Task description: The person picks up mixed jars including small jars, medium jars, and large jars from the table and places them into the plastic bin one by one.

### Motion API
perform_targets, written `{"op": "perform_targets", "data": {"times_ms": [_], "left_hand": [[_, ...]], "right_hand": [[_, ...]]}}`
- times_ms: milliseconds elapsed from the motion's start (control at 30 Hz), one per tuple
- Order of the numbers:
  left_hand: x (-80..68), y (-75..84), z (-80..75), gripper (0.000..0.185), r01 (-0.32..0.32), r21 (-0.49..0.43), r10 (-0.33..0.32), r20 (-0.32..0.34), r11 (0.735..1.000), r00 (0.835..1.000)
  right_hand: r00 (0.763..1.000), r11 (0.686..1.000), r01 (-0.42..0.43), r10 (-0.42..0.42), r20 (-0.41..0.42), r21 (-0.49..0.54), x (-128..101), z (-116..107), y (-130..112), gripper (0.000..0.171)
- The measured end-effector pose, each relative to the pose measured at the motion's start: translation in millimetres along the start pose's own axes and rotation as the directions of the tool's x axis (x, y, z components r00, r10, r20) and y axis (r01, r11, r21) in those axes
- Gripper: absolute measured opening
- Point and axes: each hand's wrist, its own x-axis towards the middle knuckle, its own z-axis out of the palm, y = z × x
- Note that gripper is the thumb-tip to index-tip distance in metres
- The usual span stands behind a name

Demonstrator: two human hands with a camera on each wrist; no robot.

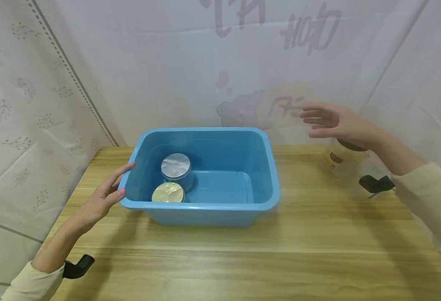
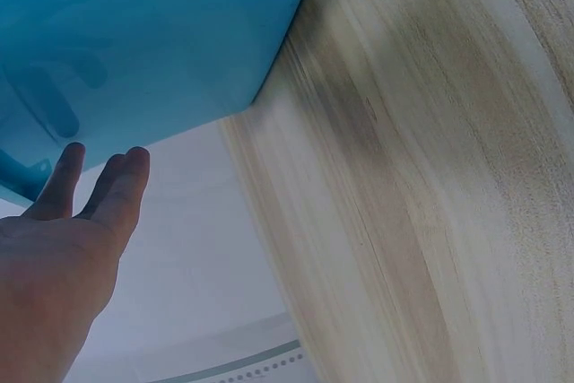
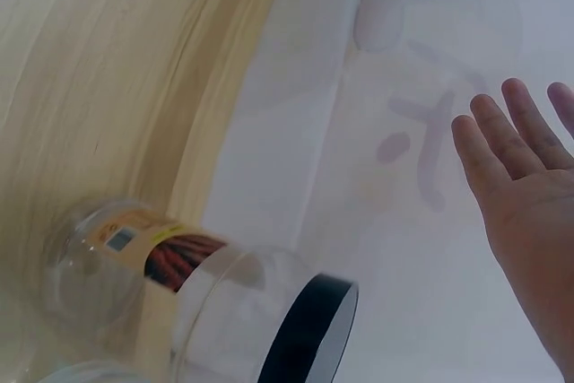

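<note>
A light-blue plastic basin [image 1: 205, 215] stands on the table. Inside, at its left end, are two round containers, one with a silver top [image 1: 176, 164] and one with a gold top [image 1: 168, 192]. My left hand [image 1: 102, 198] touches the basin's left rim, its fingers fairly straight; the left wrist view shows the fingers [image 2: 126, 186] against the outer wall. At the right, my right hand [image 1: 335, 121] is raised with its fingers extended and nothing in it. Below it is a clear jar [image 3: 193, 311] with a dark lid and an orange-brown label, partly hidden by the wrist in the head view.
The wood-grain table [image 1: 220, 267] runs up to a pale printed curtain [image 1: 160, 83] behind the basin. Another curtain [image 1: 29, 113] with leaf patterns hangs at the left. A second clear rim [image 3: 90, 371] shows beside the jar in the right wrist view.
</note>
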Motion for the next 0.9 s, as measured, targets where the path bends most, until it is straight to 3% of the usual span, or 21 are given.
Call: {"op": "perform_targets", "data": {"times_ms": [700, 900], "left_hand": [[0.7, -1.1, -1.7, 0.061, -0.017, -0.022, 0.018, 0.027, 1.0, 0.999], [0.1, -1.8, -1.6, 0.061, -0.019, -0.021, 0.019, 0.027, 1.0, 0.999]], "right_hand": [[0.994, 0.999, 0.011, -0.008, -0.104, 0.036, -57, -25, 40, 0.066], [0.99, 0.99, 0.045, -0.026, -0.142, 0.136, -76, -31, 49, 0.064]]}}
